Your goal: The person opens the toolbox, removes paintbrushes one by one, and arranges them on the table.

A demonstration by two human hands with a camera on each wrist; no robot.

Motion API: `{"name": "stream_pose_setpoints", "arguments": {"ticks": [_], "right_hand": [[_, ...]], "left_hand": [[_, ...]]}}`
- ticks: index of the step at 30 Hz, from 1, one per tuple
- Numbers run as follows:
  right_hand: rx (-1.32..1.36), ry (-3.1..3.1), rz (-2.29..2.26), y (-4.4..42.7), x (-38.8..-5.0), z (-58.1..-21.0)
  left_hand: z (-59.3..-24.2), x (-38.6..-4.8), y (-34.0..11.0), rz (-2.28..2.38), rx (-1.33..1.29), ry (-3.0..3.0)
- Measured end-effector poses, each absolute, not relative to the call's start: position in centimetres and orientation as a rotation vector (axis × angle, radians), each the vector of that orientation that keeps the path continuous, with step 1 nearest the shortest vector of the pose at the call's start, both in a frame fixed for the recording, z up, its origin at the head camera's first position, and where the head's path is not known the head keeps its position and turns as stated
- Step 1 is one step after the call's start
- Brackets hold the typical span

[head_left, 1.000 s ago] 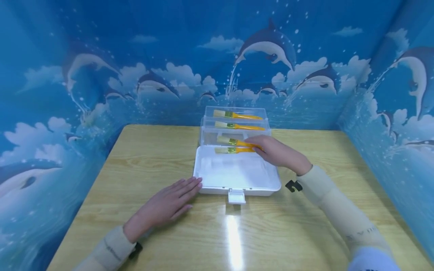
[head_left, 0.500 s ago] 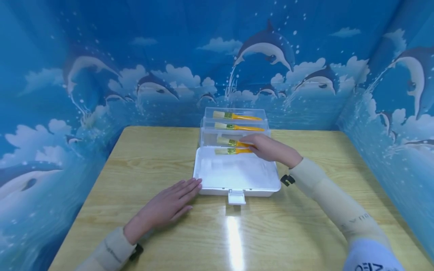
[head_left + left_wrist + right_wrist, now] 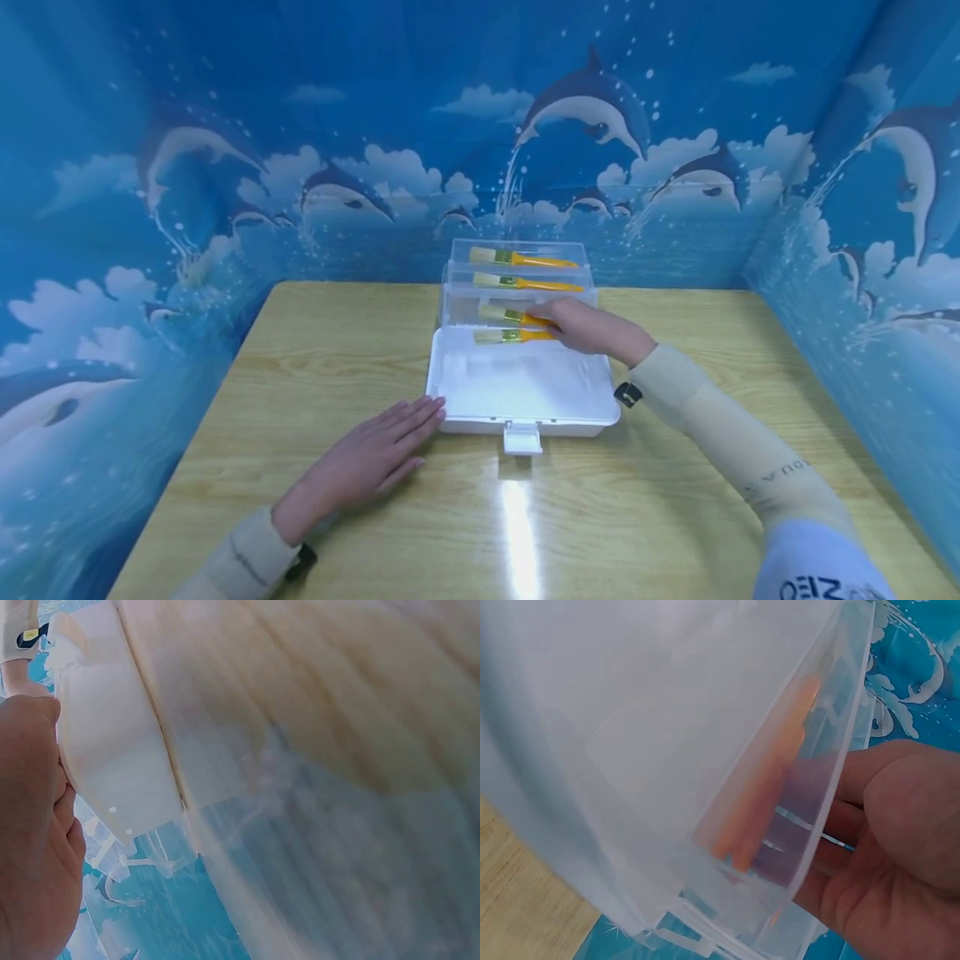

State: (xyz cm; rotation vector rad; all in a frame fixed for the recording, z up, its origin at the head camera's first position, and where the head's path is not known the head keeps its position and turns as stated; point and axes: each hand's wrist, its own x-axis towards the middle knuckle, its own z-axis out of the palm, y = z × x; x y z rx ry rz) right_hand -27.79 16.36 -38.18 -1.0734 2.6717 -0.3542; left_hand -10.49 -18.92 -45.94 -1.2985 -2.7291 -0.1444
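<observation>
A white storage box (image 3: 525, 379) lies open on the wooden table, with stepped clear trays (image 3: 465, 302) behind its white front section. Several paintbrushes with yellow handles and pale bristles lie across the trays, among them a top paintbrush (image 3: 522, 257) and a lowest paintbrush (image 3: 495, 337). My left hand (image 3: 367, 454) rests flat, its straight fingertips touching the box's front left corner. Over the lower trays, my right hand (image 3: 588, 325) covers the lower brushes' handle ends. Its curled fingers show partly through clear plastic in the right wrist view; what they grip is hidden.
A white latch (image 3: 522, 437) hangs at the box's front edge. The wooden table (image 3: 337, 350) extends to both sides. Blue dolphin-printed sheeting (image 3: 375, 100) surrounds its back and sides.
My right hand has shifted a little left along the lower brushes' handles, slowing over the last half second. The left hand, brushes and trays show no clear movement.
</observation>
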Motion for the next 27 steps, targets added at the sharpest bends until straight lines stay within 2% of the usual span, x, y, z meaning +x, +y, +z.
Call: {"name": "stream_pose_setpoints", "arguments": {"ticks": [27], "right_hand": [[-1.094,2.764,-0.242,15.2,-28.1,-37.8]], "left_hand": [[-45.8,-10.4,-18.8,-0.217,-1.283,-2.754]]}}
